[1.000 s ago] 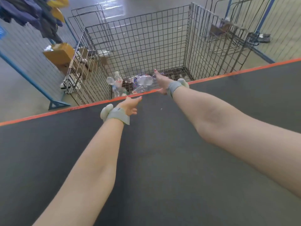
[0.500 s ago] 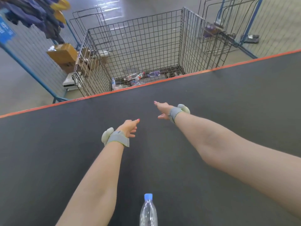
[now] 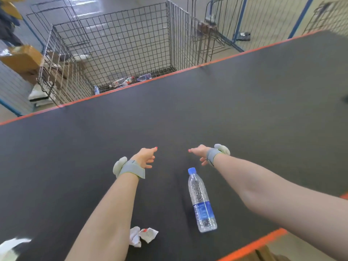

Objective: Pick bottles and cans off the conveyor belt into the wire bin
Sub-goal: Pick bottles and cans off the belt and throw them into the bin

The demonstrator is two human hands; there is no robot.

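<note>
Just behind the right hand point(image 3: 200, 153), toward the body, the bottle point(image 3: 202, 200) lies on the conveyor belt point(image 3: 263, 119), cap toward those fingers point(image 3: 192, 150), long axis running back. Both hands' fingers are loosely apart, empty; the left hand point(image 3: 145, 157) is farther.

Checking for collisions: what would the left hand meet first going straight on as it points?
Nothing, it seems: the left hand points over bare belt toward its far orange edge, right of the wire bin; the bottle lies behind it.
</note>
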